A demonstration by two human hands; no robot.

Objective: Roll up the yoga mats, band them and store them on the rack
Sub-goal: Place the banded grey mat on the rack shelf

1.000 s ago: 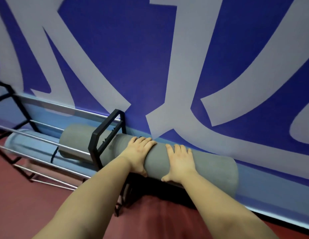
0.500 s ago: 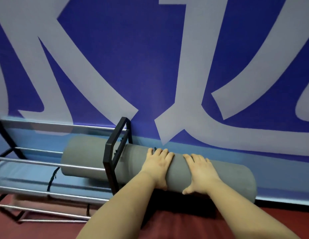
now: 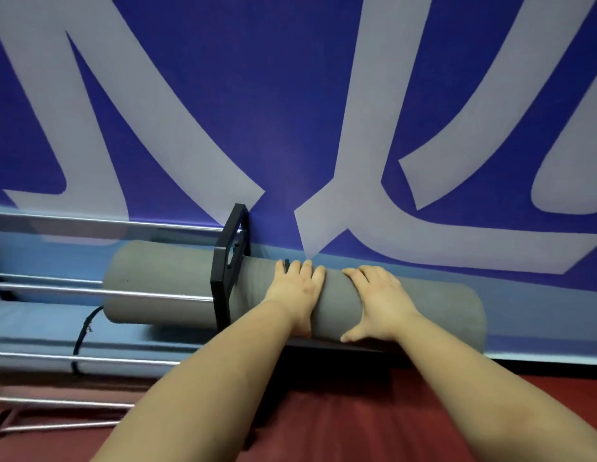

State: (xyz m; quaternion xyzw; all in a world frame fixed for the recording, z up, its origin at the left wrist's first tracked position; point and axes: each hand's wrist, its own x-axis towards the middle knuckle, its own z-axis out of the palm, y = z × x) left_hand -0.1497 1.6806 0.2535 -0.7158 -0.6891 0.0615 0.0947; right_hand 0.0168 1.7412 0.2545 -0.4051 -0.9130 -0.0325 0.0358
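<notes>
A grey mat [image 3: 423, 305], rolled into a thick, soft-looking cylinder with a matte, faintly ribbed skin, is lying crosswise at the middle of the view. Its left part is passing through the black end frame [image 3: 227, 261] of the rack [image 3: 90, 293], and its left end is sitting between the rack's shiny round metal rails; its right end is sticking out toward 3 o'clock, close along the wall [image 3: 290, 95].

The left hand [image 3: 295, 291] is resting on the mat just right of the frame, fingers nearly straight and close together, draped over the curve toward 12 o'clock. A small dark bit is peeking out beside its fingertips; what it is cannot be told. The right hand [image 3: 378, 303] is lying just beside it at 3 o'clock, palm flat on the roll, fingers laid over the top, thumb spread toward 6 o'clock along the near side. Neither hand is curling round the mat; both are pressing flat on it.

On a lower rail level, toward 8 o'clock, a light blue mat [image 3: 33, 325] is lying rolled, a black band [image 3: 82, 335] looped around it.

The wall is showing deep blue with broad, pale brush-like strokes and a pale blue strip at its foot. The floor [image 3: 357, 421] is dark red and smooth.
</notes>
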